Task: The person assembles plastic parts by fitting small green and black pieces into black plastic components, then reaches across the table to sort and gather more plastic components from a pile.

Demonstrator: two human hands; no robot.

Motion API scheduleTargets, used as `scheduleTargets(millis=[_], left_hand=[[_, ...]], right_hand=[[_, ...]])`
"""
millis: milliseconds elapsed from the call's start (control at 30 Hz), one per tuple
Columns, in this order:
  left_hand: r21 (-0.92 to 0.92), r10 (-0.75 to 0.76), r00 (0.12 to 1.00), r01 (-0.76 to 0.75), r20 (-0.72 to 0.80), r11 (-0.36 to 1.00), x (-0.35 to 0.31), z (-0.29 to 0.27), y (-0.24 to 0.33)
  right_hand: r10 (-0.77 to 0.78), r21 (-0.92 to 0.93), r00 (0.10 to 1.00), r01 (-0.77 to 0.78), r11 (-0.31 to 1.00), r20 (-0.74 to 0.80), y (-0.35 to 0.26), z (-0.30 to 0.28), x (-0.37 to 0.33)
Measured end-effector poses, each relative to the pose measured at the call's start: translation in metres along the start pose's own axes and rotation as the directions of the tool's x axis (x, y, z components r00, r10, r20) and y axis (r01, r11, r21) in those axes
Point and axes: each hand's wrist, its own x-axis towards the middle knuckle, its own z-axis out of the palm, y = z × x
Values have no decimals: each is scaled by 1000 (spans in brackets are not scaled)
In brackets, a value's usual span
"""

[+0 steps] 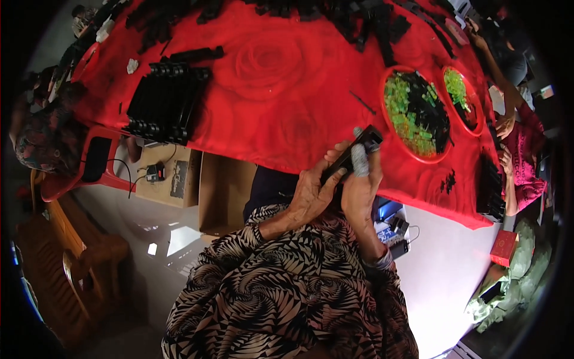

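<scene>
Black, narrow, plastic-looking bar (343, 163), probably light and stiff, suits gripping along its sides; left hand (312, 194) and right hand (360, 192) have fingers curled round it.

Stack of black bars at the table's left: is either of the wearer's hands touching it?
No, the left hand and right hand both hold a black piece, well apart from the stack.

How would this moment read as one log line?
left hand: holding black part; right hand: holding same part; nearby: red tray with green pieces, red tablecloth
</scene>
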Motion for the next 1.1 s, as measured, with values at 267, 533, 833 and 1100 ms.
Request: scheduleTargets(millis=[267,533,833,1100], left_hand=[[-20,-81,997,80,-21,997,-4,-11,12],[-101,-98,995,100,23,990,-3,-12,5],[-5,-44,997,45,57,999,0,-7,22],[117,-228,969,216,95,969,-3,-12,31]], right_hand=[[-78,-110,994,86,990,81,0,7,-19],[-57,-68,998,59,996,23,15,8,-23],[5,-86,1000,-4,996,5,8,-3,-9],[53,-117,998,-55,992,-16,7,-8,-10]])
